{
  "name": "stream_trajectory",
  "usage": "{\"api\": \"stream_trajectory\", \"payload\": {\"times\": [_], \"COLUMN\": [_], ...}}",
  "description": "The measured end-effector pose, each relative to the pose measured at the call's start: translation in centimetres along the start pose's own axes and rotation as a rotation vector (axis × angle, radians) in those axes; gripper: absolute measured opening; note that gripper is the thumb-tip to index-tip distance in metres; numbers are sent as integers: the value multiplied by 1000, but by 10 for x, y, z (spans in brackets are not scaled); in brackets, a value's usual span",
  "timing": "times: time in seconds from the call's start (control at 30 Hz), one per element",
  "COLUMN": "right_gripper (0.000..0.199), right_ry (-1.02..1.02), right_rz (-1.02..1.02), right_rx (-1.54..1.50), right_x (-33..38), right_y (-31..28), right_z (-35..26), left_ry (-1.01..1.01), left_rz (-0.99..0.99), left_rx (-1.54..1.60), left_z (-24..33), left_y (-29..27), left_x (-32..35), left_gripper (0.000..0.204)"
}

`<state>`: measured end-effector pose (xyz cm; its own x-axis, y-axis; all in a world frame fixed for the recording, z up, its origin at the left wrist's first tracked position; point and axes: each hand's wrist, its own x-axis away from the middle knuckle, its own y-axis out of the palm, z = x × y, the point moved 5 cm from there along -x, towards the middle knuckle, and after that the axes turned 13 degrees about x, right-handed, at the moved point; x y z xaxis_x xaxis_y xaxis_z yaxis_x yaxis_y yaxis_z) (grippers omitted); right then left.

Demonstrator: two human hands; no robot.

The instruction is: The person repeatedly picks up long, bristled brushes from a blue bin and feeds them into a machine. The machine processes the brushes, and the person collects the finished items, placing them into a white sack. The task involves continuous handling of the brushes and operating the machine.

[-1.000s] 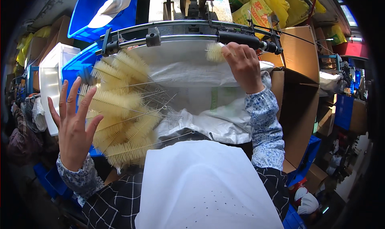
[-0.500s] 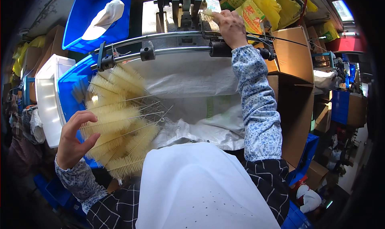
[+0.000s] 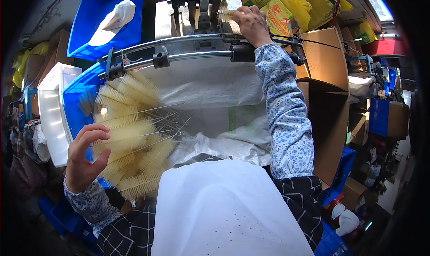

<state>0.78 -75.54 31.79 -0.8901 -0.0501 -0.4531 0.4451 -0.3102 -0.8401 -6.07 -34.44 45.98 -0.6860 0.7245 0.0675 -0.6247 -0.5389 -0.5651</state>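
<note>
Head view: right hand (image 3: 254,25) pinches a small brush (image 3: 223,16), probably by one end to keep fingers clear of the machine (image 3: 204,22) just beyond; left hand (image 3: 84,156) curves, thumb and fingertips apart, beside piled brushes (image 3: 130,137), wires (image 3: 178,133) pointing away.

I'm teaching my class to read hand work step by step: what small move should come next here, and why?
Probably the right hand should ease its pale bristle tuft slightly left, toward the middle of the metal machine: it pinches the tuft close to the machine, though whether they touch is unclear. The left hand seems empty, half open near the wire-handled brushes.
</note>
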Motion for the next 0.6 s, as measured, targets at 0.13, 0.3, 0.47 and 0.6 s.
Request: {"api": "stream_trajectory", "payload": {"times": [0.13,0.3,0.47,0.6], "right_gripper": [24,31,54,52], "right_ry": [-22,-52,143,354], "right_rz": [-32,-84,-73,-171], "right_rx": [-1,-22,101,67], "right_x": [-8,-4,26,50], "right_y": [11,24,0,-9], "right_z": [0,7,38,62], "left_ry": [4,19,32,81], "left_rz": [-13,-32,-12,61], "left_rx": [-14,-17,-1,129], "left_z": [3,5,4,1], "left_y": [1,4,0,-9], "left_x": [-2,-4,0,11], "left_gripper": [33,34,34,35]}}
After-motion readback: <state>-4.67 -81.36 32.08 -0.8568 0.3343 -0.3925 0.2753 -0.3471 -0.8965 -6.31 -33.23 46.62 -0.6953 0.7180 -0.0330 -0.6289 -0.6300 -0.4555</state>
